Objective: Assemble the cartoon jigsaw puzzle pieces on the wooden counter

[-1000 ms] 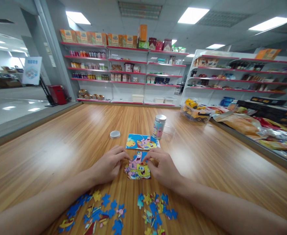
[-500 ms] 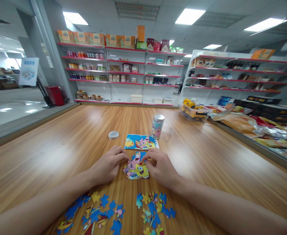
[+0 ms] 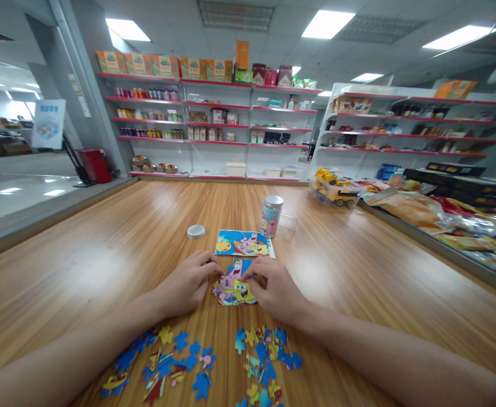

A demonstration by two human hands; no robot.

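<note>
A partly assembled jigsaw puzzle with pink and yellow cartoon figures lies flat on the wooden table. Along its left edge, my left hand holds it with bent, closed fingers. My right hand grips the right side, index fingertip over the upper part and thumb by the right edge. Whether a loose piece is under those fingertips I cannot tell. Just beyond lies the reference picture card. Nearer to me are two groups of loose pieces, the left group and the right group.
A cartoon-printed can stands at the card's right corner, beside a clear plastic piece. Its round lid lies to the left. Farther right are a clear bin of yellow toy trucks and packaged goods. Stocked shelves line the back.
My right index fingertip has shifted slightly left over the puzzle. My left hand stays at the left edge. The whole view has tilted a little.
</note>
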